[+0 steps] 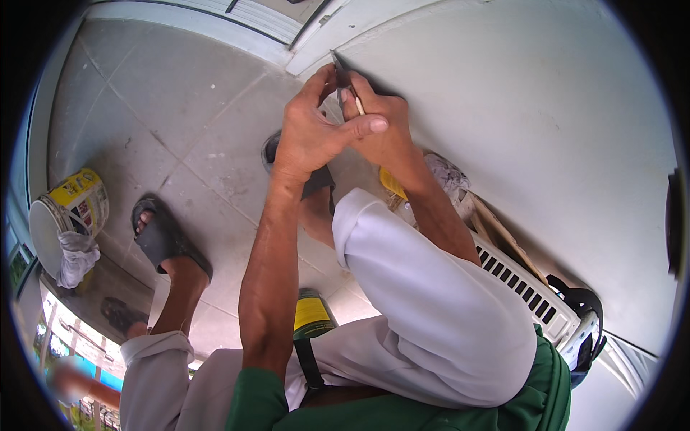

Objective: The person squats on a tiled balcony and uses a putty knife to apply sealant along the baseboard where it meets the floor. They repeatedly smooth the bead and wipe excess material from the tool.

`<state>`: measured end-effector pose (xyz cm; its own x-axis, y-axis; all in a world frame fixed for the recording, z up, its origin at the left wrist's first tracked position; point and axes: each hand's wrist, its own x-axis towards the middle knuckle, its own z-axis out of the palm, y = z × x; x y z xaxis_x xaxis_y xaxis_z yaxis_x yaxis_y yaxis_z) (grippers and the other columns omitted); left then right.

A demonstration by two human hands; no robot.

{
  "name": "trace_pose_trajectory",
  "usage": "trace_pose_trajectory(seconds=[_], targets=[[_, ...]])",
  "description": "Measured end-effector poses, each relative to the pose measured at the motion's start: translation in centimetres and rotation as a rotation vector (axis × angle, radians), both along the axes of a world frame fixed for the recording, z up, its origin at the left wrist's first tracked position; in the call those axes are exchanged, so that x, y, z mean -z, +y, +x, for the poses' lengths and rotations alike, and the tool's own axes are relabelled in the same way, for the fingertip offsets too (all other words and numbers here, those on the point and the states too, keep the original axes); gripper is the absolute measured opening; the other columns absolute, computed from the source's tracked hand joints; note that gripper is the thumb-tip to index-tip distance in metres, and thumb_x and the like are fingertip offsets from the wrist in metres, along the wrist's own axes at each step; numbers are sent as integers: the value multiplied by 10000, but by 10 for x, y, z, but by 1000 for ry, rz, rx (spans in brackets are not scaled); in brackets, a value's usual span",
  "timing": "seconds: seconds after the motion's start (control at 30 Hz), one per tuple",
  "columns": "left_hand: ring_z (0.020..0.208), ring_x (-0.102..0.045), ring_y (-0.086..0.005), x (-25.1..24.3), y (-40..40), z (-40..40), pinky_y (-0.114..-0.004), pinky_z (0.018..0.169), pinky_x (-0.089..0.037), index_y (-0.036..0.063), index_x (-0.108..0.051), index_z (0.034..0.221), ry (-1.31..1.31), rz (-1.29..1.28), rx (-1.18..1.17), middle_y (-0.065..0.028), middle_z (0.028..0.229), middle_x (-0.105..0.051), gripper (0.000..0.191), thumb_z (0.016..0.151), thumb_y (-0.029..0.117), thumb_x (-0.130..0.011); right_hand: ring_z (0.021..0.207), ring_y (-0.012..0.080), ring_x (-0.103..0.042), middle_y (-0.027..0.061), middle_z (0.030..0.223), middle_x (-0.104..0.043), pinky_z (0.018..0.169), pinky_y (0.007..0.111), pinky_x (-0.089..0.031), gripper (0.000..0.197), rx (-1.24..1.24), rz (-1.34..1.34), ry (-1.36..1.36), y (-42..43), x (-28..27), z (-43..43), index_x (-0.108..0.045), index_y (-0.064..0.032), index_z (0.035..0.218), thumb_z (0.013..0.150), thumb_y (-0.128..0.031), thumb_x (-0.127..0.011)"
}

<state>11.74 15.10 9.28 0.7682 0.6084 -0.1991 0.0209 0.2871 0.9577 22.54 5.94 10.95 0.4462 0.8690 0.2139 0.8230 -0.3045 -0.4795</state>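
A thin metal scraper blade (340,70) points up at the bottom corner between the pale wall and the white door frame. My right hand (384,110) grips the tool, its fingers bent around it. A short pale stick-like piece (359,106), perhaps part of the handle, shows between those fingers. Close beside it is my left hand (318,126), fingertips at the blade's left side. Its thumb reaches across in front of the right hand. Whether the left fingers pinch the blade is hidden.
A white bucket (43,231) with a rag (78,258) stands at left. A green and yellow can (312,314) is between my legs. Along the wall (528,118) at right are a crumpled plastic bag (444,172), a cardboard piece (501,231) and a white slotted casing (517,285).
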Motion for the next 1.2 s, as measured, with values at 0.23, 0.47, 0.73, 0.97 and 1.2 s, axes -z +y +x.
trace_pose_trajectory(seconds=[0.23, 0.47, 0.73, 0.97, 1.2], targets=[[1366, -509, -429, 4, 2, -1, -482, 1148, -402, -203, -408, 1437, -84, -61, -5, -352, 1376, -557, 1223, 592, 463, -990, 545, 340, -646, 143, 630, -626, 527, 422, -502, 280, -10, -45, 11, 0, -1, -2, -631, -10, 1211, 979, -168, -624], [1399, -473, -421, 6, 7, -3, -526, 1089, -476, -178, -374, 1471, -85, -67, 73, -319, 1402, -530, 1185, 646, 422, -977, 542, 330, -641, 132, 628, -618, 528, 413, -502, 270, -15, 47, 6, 1, 0, -3, -633, -20, 1207, 987, -176, -621], [1354, -534, -383, -1, 12, -3, -533, 1075, -474, -158, -434, 1447, -45, -12, 112, -289, 1370, -577, 1123, 652, 425, -970, 548, 330, -639, 121, 637, -621, 539, 402, -510, 265, 36, -29, 84, -2, 1, -2, -632, -21, 1213, 986, -156, -609], [1296, -566, -378, 3, 12, -2, -448, 1111, -433, -154, -535, 1361, -56, -93, 33, -310, 1301, -614, 1064, 604, 442, -986, 580, 359, -667, 126, 651, -645, 546, 422, -518, 287, 13, -77, 3, -1, 1, -3, -615, -15, 1230, 977, -152, -608], [1326, -555, -391, 1, 14, -1, -471, 1108, -447, -137, -516, 1389, -58, 7, 115, -280, 1300, -622, 1057, 636, 445, -976, 592, 377, -665, 142, 675, -651, 547, 435, -515, 268, 30, -126, -1, -2, -1, -2, -610, -32, 1224, 984, -149, -600]])
